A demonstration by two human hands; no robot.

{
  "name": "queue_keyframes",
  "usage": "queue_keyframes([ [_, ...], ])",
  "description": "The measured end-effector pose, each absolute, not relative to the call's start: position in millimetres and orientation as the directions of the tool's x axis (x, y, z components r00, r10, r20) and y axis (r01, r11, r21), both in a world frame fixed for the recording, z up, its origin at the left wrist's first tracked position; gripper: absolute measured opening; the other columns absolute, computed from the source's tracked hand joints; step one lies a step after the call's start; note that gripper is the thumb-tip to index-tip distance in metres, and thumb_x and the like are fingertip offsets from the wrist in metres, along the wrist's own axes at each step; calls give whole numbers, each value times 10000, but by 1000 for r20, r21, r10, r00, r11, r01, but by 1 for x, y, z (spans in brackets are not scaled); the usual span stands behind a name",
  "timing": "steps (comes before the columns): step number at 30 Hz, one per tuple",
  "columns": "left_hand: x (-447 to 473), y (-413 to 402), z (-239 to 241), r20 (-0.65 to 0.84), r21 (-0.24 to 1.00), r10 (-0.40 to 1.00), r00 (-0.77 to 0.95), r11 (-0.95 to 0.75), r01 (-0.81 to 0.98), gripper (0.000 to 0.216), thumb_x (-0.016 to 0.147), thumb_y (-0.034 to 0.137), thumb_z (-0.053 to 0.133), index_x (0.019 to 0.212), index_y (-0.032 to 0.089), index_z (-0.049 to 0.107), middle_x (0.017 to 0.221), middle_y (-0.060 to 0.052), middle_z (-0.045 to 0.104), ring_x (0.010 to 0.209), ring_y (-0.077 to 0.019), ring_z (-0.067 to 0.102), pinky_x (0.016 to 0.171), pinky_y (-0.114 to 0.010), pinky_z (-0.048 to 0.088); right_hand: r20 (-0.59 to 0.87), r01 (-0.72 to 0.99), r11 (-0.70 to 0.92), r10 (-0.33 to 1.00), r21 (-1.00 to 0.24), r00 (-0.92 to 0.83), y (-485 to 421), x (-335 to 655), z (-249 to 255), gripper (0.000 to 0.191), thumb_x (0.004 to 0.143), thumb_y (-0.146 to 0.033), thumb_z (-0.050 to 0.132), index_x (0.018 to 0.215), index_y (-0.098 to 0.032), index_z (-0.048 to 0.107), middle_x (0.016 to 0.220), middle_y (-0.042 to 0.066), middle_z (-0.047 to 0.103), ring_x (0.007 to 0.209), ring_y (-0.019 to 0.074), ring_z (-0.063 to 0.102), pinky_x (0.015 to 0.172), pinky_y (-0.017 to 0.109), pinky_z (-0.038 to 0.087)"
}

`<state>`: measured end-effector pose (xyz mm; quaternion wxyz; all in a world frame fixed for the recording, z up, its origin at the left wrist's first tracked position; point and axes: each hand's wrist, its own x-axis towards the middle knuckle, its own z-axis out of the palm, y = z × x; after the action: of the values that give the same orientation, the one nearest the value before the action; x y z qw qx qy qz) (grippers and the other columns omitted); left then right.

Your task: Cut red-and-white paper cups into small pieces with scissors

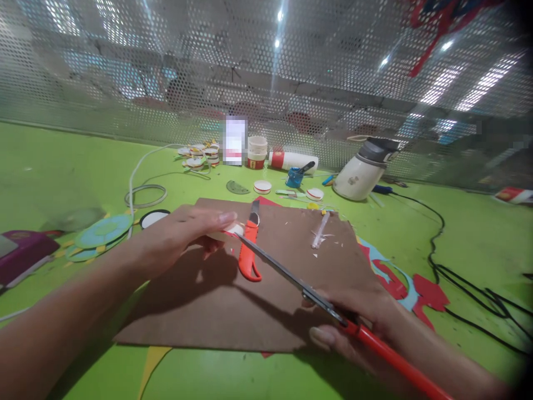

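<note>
My left hand (189, 236) is closed on a small white paper piece with a red edge (234, 229), probably part of a paper cup, above a brown cardboard sheet (200, 311). In my right hand (353, 322) is a pair of scissors (287, 273) with red handles. The blade tips touch or nearly touch the paper piece, and the blades look close together. Between my hands an orange utility knife (249, 250) lies on the cardboard, its blade pointing away. A clear glue stick (320, 230) and small white scraps lie to its right.
Behind the cardboard stand stacked paper cups (257, 153), a lit phone (235, 141), a blue jar (294, 177) and a white kettle (360, 172). Red paper scraps (427, 291) and a black cable (470, 283) are at right. Blue paper discs (104, 230) lie at left.
</note>
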<state>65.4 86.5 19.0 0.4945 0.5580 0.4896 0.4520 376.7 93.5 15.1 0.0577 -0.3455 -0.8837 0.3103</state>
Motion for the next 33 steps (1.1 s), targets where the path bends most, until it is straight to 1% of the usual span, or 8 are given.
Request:
queue_keyframes([
  [6, 69, 87, 19, -47, 999, 985, 167, 48, -1, 397, 913, 452, 648, 686, 137, 731, 694, -55, 667, 624, -153, 572, 574, -240, 472, -200, 606, 471, 660, -641, -725, 93, 376, 17, 264, 1009, -402, 513, 916, -221, 683, 826, 6, 713, 718, 168, 631, 624, 240, 479],
  [10, 74, 83, 16, -105, 971, 977, 185, 141, -194, 342, 878, 450, 696, 735, 140, 719, 650, -47, 685, 553, -136, 550, 534, -231, 455, -250, 610, 429, 642, -666, -725, 92, 376, 21, 270, 1004, -434, 525, 966, -237, 706, 837, 10, 709, 724, 182, 617, 624, 260, 468],
  [14, 77, 77, 15, -132, 914, 948, 290, 230, -334, 320, 923, 389, 649, 819, 110, 768, 736, -77, 741, 639, -141, 598, 619, -225, 479, -214, 555, 388, 645, -735, -734, 89, 378, 16, 328, 1006, -504, 516, 950, -246, 710, 849, 18, 699, 731, 188, 600, 593, 261, 430],
  [20, 74, 80, 16, -150, 943, 956, 254, 215, -254, 336, 865, 448, 717, 870, 122, 797, 779, -86, 752, 658, -154, 603, 618, -243, 488, -102, 460, 424, 639, -780, -762, 89, 376, 14, 333, 1003, -498, 532, 900, -239, 714, 794, 16, 693, 707, 185, 612, 561, 253, 422],
  [25, 75, 84, 16, -134, 950, 973, 189, 180, -255, 328, 902, 427, 665, 770, 138, 748, 704, -69, 729, 590, -145, 594, 542, -234, 463, -190, 561, 505, 608, -656, -771, 89, 376, 24, 208, 985, -376, 576, 915, -253, 728, 839, 7, 742, 733, 186, 676, 604, 248, 498],
  [27, 75, 86, 15, -126, 949, 980, 157, 164, -268, 317, 918, 412, 651, 816, 131, 755, 714, -63, 729, 600, -142, 605, 557, -230, 477, -179, 564, 581, 587, -587, -790, 88, 378, 24, 93, 912, -306, 672, 912, -262, 755, 882, 5, 771, 768, 193, 700, 633, 244, 520],
  [29, 74, 88, 14, -103, 942, 982, 157, 147, -302, 288, 919, 385, 657, 889, 121, 768, 732, -60, 733, 627, -147, 625, 603, -238, 514, -135, 540, 629, 574, -560, -808, 88, 380, 21, 134, 850, -293, 751, 979, -281, 786, 927, 4, 789, 781, 197, 710, 633, 239, 525],
  [33, 67, 88, 9, 11, 941, 972, 235, 70, -332, 295, 890, 354, 709, 1068, 133, 789, 882, -97, 783, 810, -203, 701, 724, -282, 571, -98, 531, 562, 623, -634, -776, 90, 381, 17, 165, 935, -309, 644, 1016, -269, 782, 814, -5, 759, 682, 164, 673, 583, 220, 511],
])
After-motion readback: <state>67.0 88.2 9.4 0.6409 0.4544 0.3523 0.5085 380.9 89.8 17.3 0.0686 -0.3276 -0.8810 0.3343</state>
